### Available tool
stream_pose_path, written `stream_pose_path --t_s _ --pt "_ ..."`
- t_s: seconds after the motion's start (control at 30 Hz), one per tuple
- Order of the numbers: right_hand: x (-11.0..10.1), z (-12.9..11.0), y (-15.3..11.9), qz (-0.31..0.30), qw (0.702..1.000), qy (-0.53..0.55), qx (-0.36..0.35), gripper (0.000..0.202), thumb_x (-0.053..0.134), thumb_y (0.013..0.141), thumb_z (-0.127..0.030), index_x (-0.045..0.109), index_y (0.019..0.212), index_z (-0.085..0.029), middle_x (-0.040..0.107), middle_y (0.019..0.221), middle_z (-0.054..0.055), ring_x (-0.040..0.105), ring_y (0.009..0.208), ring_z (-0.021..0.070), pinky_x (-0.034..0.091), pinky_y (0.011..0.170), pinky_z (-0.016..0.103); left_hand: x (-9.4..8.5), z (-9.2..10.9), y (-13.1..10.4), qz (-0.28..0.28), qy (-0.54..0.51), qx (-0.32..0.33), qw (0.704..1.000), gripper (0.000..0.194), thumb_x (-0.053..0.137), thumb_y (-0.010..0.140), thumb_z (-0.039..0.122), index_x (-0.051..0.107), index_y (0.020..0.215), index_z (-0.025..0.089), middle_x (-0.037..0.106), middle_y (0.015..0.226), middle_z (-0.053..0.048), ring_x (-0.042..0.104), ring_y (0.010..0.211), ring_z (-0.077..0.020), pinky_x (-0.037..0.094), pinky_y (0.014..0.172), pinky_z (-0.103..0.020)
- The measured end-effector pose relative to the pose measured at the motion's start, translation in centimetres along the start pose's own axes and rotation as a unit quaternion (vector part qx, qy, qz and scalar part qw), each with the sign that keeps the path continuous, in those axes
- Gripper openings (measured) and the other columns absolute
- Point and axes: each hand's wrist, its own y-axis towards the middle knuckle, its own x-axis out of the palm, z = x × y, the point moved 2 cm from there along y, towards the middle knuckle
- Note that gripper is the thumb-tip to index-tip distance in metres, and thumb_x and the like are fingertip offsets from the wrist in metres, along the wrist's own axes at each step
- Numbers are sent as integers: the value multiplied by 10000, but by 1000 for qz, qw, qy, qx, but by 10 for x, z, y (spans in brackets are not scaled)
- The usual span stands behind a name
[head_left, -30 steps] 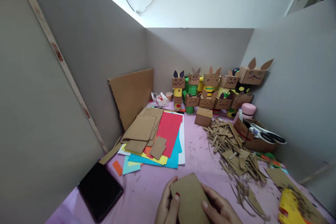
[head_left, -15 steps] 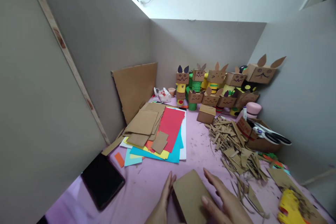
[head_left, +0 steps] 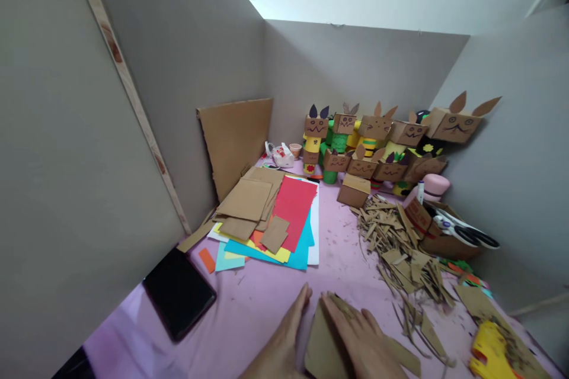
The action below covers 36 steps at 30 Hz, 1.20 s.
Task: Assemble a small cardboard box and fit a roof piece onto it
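both hands [head_left: 329, 337] flat on cardboard [head_left: 322, 346]

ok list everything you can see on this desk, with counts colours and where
cardboard piece: one, brown, near edge under the hands
paper sheets: several, red, blue, yellow, white, centre left
cardboard cutouts: several, brown, on the sheets
cardboard sheet: one, brown, leaning on left wall
tablet: one, black, near left
scraps: a heap, brown, right of centre
small box: one, brown, behind the scraps
figures: many, brown box heads, back corner
scissors: one pair, black handles, in box at right
left hand: flat beside the piece
right hand: flat on the piece
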Motion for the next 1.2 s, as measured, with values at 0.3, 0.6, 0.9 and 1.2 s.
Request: stream_pose_path --t_s 0.3,0.6,0.9,1.2 --pt "-12 -14 3 -96 992 -75 27 792 522 672 -163 258 1418 -182 307 1434 131 327 1298 368 241 983 679 12 1 6 -36 37 75 996 1073 758 604 417 125 1436 174 173 1508 -139 200 1362 -305 163 1116 -427" --pt "-23 -28 6 -116 991 -45 41 982 672 556 -230 231 1426 -123 274 1438 193 292 1306 393 194 1024 648 12 5 4 -28 21 76 997 1060 772 602 387 124 1427 235 184 1507 -122 216 1355 -314 175 1112 -444" --pt "-29 -30 -5 -67 997 30 22 1093 764 535 -394 214 1421 -65 248 1449 228 231 1331 390 87 1059 634 7 23 3 -42 34 41 998 1048 799 601 346 143 1415 275 164 1512 -94 195 1369 -270 200 1116 -401" --pt "-41 -35 -7 -64 996 53 32 1159 776 500 -357 150 1432 -73 204 1466 225 210 1352 338 36 1086 573 -2 38 3 -120 -56 35 991 1018 667 647 602 120 1428 246 152 1519 -92 181 1373 -270 151 1122 -429"
